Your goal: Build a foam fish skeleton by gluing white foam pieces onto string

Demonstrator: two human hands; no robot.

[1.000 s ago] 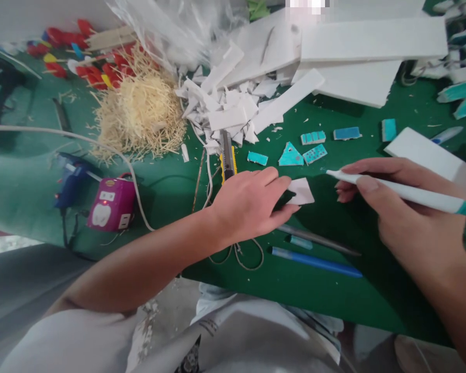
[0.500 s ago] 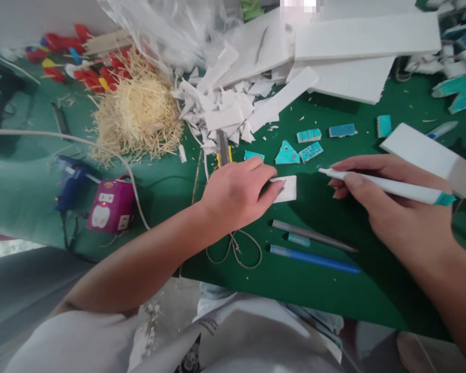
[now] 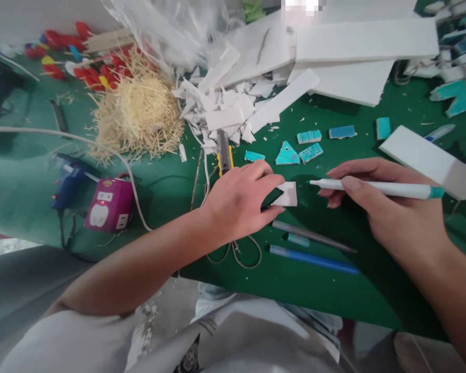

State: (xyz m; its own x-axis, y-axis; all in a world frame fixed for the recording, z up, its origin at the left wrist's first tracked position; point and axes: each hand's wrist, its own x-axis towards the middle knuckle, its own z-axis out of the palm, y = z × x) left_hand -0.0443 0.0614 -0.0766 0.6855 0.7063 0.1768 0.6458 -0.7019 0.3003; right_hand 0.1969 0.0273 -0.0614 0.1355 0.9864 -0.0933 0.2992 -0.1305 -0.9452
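My left hand (image 3: 243, 194) has its thumb and index finger at opposite edges of a small white foam piece (image 3: 288, 194), holding it on the green table. A white marker with a teal end (image 3: 392, 189) is pinched in my right hand (image 3: 384, 197). Its tip points left, a short way from the foam piece and not touching it. Just beyond my hands lie a teal triangle piece (image 3: 288, 154), a dotted teal piece (image 3: 311, 153) and a striped one (image 3: 309, 136). Partly behind my left hand is a yellow-edged utility knife (image 3: 224, 150).
Nearer me lie a grey pen (image 3: 314, 236), a small teal cap (image 3: 298, 240) and a blue pen (image 3: 314, 259). White foam scraps (image 3: 229, 106), straw (image 3: 140, 111) and foam boards (image 3: 365, 39) fill the back. A glue gun (image 3: 72, 178) and purple power adapter (image 3: 109, 204) stand left.
My left thumb and index finger have spread to the foam piece's edges, and the piece has shifted slightly nearer me. The marker has moved a little left and down, its tip closer to the piece.
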